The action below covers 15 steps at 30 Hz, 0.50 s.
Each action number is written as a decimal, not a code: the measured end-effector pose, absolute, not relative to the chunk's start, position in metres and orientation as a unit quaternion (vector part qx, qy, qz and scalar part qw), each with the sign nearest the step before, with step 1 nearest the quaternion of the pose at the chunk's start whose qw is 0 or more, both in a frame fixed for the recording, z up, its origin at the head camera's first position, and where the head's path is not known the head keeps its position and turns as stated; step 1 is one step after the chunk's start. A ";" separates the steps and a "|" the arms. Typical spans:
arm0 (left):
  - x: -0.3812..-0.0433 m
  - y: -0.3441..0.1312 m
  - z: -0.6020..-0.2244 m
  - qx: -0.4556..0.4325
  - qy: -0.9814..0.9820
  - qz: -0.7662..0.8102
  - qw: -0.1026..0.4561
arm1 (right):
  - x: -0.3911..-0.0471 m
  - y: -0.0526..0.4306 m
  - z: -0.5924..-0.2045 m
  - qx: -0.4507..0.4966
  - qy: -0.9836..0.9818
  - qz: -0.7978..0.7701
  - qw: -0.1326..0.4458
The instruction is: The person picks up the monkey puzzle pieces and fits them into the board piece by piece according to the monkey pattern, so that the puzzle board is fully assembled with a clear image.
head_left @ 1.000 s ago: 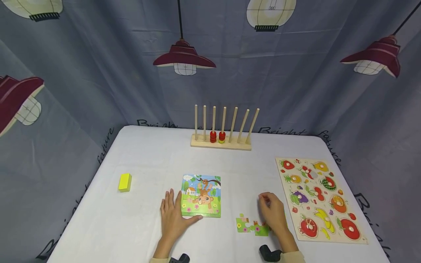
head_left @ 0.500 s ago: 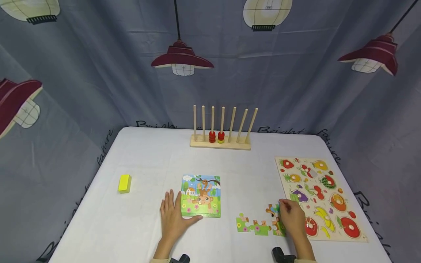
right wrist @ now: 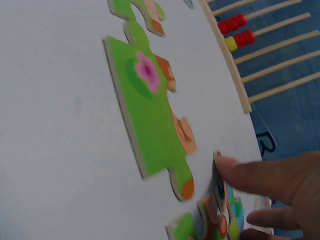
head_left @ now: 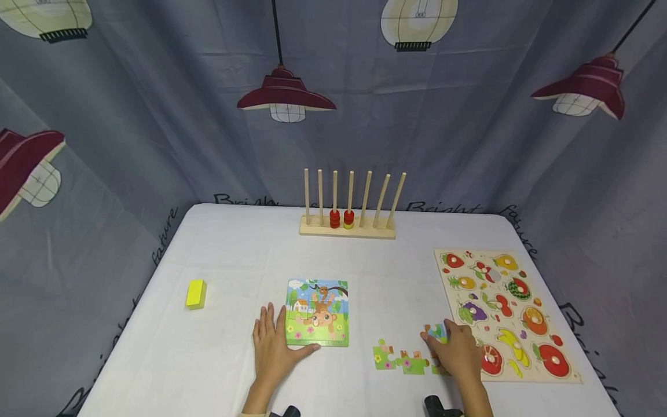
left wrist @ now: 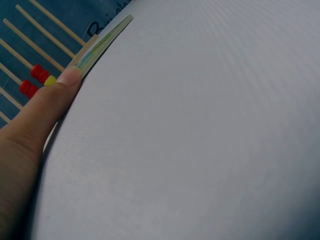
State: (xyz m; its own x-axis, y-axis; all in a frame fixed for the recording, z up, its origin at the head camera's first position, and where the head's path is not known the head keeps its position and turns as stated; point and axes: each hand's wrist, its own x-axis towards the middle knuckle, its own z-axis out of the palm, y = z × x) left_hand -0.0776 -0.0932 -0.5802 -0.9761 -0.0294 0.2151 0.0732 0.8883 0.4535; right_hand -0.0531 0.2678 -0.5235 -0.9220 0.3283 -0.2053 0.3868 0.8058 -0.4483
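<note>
Watching right hand (head_left: 460, 350), lower right: thumb now swung out, pinching piece (head_left: 436, 330) against fingers; I judge grip made. Left hand (head_left: 275, 352), bottom centre, spread, touching puzzle (head_left: 317, 315).

Grey-blue drapes (head_left: 448, 127) printed with maroon lamps (head_left: 285, 91) hang behind and beside a white counter (head_left: 234, 249) in what appears a makeshift, curtained play space, furnished with a monkey jigsaw (head_left: 316, 313), a fruit board (head_left: 508, 327) and a wooden stand (head_left: 346, 231) of upright rods (head_left: 351, 191).

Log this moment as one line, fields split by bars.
left hand: touches monkey puzzle | right hand: grips blue-topped puzzle piece | nearby: green pieces, fruit board | far side: peg stand
</note>
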 end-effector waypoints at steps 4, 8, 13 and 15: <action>-0.077 -0.093 -0.581 -0.014 -0.966 -0.232 0.116 | -0.053 0.261 -0.524 0.210 0.943 -0.254 0.048; -0.077 -0.093 -0.581 -0.012 -0.966 -0.232 0.115 | -0.056 0.259 -0.524 0.225 0.937 -0.263 0.039; -0.077 -0.093 -0.582 -0.011 -0.966 -0.233 0.111 | -0.055 0.262 -0.523 0.241 0.928 -0.283 0.035; -0.077 -0.093 -0.582 -0.010 -0.966 -0.234 0.110 | -0.055 0.264 -0.523 0.242 0.925 -0.293 0.023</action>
State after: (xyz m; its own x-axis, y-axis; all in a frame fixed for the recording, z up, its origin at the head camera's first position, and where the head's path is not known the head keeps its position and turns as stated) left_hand -0.0774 -0.0931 -0.5822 -0.9758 -0.0322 0.2162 0.0703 0.8902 0.4502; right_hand -0.0551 0.2636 -0.5234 -0.8821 0.4336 -0.1840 0.4604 0.7109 -0.5317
